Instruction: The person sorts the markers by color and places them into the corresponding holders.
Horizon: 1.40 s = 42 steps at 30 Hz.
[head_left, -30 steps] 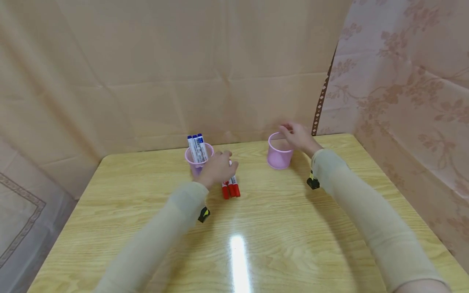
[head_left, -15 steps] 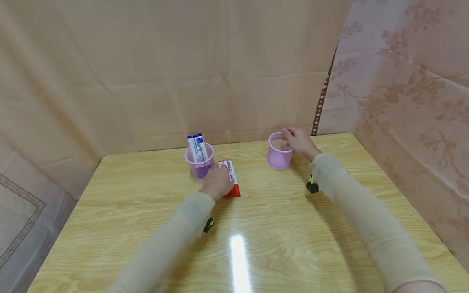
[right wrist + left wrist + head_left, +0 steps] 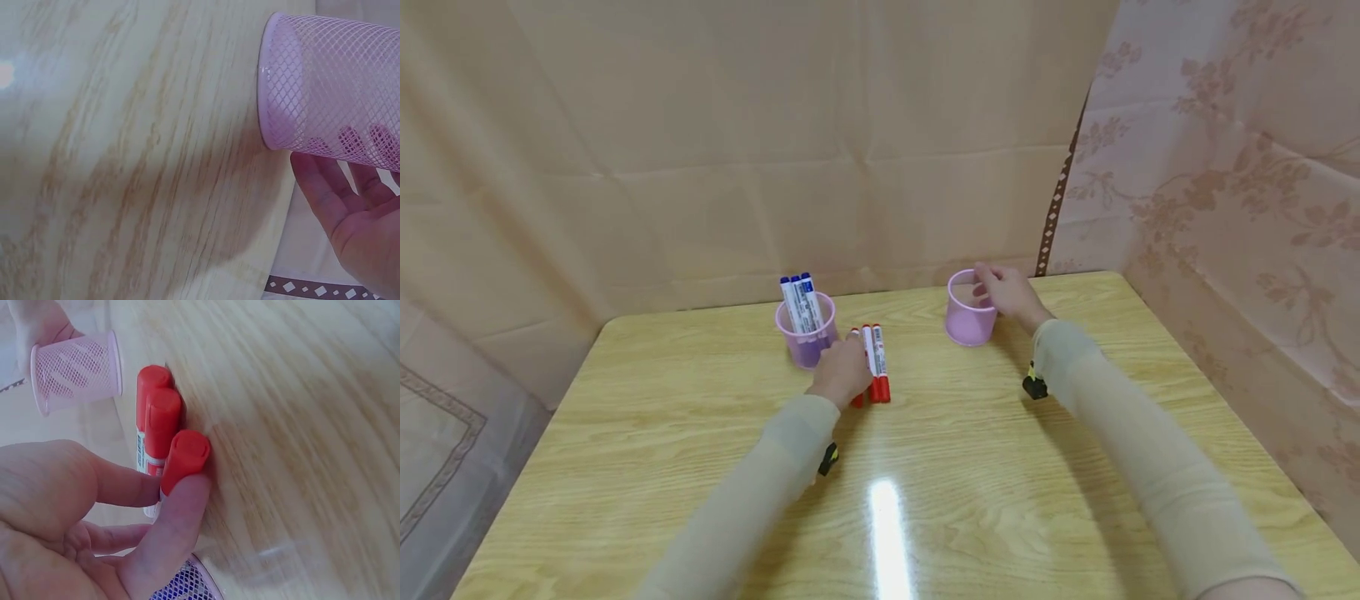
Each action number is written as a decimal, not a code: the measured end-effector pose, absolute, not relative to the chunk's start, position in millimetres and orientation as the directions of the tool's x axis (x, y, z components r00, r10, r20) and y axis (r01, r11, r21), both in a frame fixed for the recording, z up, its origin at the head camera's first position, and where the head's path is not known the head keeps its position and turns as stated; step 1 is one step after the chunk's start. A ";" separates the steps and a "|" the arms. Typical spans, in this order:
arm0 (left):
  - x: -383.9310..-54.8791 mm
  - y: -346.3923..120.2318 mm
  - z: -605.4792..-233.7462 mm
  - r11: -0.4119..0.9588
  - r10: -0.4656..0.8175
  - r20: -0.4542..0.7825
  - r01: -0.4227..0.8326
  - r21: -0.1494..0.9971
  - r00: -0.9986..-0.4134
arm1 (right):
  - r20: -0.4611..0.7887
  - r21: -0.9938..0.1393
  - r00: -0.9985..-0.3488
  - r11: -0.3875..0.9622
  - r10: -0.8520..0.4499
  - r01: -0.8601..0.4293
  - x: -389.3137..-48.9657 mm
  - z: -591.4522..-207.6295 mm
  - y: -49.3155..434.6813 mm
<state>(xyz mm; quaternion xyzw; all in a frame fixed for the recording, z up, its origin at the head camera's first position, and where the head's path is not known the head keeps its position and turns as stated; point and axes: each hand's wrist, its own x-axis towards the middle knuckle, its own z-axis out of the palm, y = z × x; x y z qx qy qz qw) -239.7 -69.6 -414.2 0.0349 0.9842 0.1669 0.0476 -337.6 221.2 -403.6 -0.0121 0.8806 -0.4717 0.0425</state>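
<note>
Three white markers with red caps lie side by side on the table. My left hand (image 3: 842, 371) pinches the leftmost red-capped marker (image 3: 187, 456) between thumb and finger, by its cap end. The other two red-capped markers (image 3: 877, 367) lie just to its right. Beyond the left hand, a pink mesh pen holder (image 3: 805, 350) stands upright with several blue-capped markers (image 3: 801, 302) in it. At the back right my right hand (image 3: 1011, 293) curls round the side of a second pink mesh pen holder (image 3: 968, 325), its fingertips showing through the mesh in the right wrist view.
Everything stands on a wood-grain table (image 3: 955, 492). A beige curtain (image 3: 737, 167) hangs right behind its back edge, and a floral cloth (image 3: 1240, 208) hangs along the right. A small black device (image 3: 1034, 385) hangs below the right wrist.
My left hand has come down onto the red-capped markers and pinched the leftmost one, which now sits slightly apart. The right hand has settled against the right pen holder.
</note>
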 end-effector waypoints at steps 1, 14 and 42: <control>-240.6 -69.8 -414.5 0.941 0.084 -0.087 0.050 0.335 -0.993 | -0.063 -0.833 -0.996 0.553 -0.062 0.019 -337.2 -403.5 220.4; -242.1 -65.9 -418.4 0.948 0.055 -0.111 0.017 0.317 -0.992 | -0.081 -0.822 -0.996 0.567 -0.032 0.048 -335.7 -405.6 214.2; -244.5 -64.8 -419.1 0.941 0.051 -0.112 0.010 0.339 -0.992 | -0.122 -0.809 -0.991 0.584 -0.050 0.070 -332.2 -398.4 214.3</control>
